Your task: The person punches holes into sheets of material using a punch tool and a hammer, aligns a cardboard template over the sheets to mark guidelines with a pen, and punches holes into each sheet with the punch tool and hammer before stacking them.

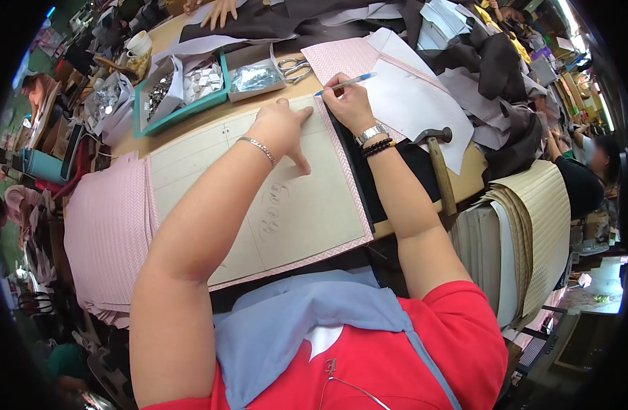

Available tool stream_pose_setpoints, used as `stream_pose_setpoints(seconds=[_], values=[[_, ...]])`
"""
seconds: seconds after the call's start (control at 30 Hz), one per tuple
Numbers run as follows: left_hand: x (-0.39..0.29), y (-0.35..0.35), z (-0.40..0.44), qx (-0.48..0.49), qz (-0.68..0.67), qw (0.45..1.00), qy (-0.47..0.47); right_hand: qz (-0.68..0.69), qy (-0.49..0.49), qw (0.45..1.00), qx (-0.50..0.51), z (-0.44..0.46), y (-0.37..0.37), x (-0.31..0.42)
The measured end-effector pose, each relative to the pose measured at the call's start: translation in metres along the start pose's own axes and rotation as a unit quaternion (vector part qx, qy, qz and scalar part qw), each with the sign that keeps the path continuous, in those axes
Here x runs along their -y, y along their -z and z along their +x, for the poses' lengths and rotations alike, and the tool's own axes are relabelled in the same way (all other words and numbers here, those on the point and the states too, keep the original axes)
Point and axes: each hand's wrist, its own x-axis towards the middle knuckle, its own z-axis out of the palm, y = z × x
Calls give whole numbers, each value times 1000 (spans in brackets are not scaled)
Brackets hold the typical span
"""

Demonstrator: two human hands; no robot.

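Resting wide on the board (310, 201), my L hand (279, 128) has fingers & thumb splayed near its far edge, gripping nothing; prob. that spread is there to stop the board sliding, b/c a flat hand loads more of it than one fingertip would. Head view, the only one, has the board right in front of me on the tabletop (473, 172), handwriting & ruled lines facing up. It lies over a pink sheet (366, 238), w/ a thin pink margin showing along the R & near edges, so I'd guess the board serves as a guide & that margin is why it sits slightly inside.

R hand (348, 104) is narrow, fingers pinched round a pen (358, 80), tip down by the board's far R corner; can't tell if it's touching. Pinched low, prob. for finer control. Hands near each other, so the steadying is prob. best right where the tip is.

Pink stack (107, 229) is just L of the board, within reach I'd think. Hammer (438, 147) lies R of my R hand, handle toward me, prob. for a quick grab. Scissors (295, 67), open box (258, 93) & teal tray (170, 120) sit beyond the far edge, seemingly so the work area has room.
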Motion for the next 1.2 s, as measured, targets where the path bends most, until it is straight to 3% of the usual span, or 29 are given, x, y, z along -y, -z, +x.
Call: stream_pose_setpoints(seconds=[0.33, 0.43, 0.53, 0.63, 0.73, 0.77, 0.87, 0.97, 1.1, 1.2], values=[[-2, 7, -2, 25, -3, 1000, 10, -38, -41, 997, 46, 1, 8, 8], [-2, 4, -1, 15, -2, 1000, 10, -24, 3, 1000, 4, 3, 2, 5], [-1, 4, -2, 17, -9, 1000, 7, -25, -41, 998, 37, 2, 7, 4], [-1, 3, -5, -13, -27, 1000, 2, -36, -25, 999, 15, -3, 10, 10], [-1, -5, 0, 14, -61, 997, 47, 69, 10, 997, -12, -17, -1, 37], [-1, -8, -4, 0, -74, 996, 55, 19, 36, 999, 23, -21, -7, 30], [1, -23, -40, -85, -161, 980, 76, -131, 120, 978, 108, -33, -12, 44], [15, -77, -75, -276, -192, 936, 108, -174, 100, 972, 125, -35, -13, 51], [63, -116, -142, -242, -207, 906, 280, -191, 122, 964, 139, -34, -13, 52], [77, -138, -168, -237, -185, 898, 322, -209, 130, 958, 146, -32, -14, 51]])
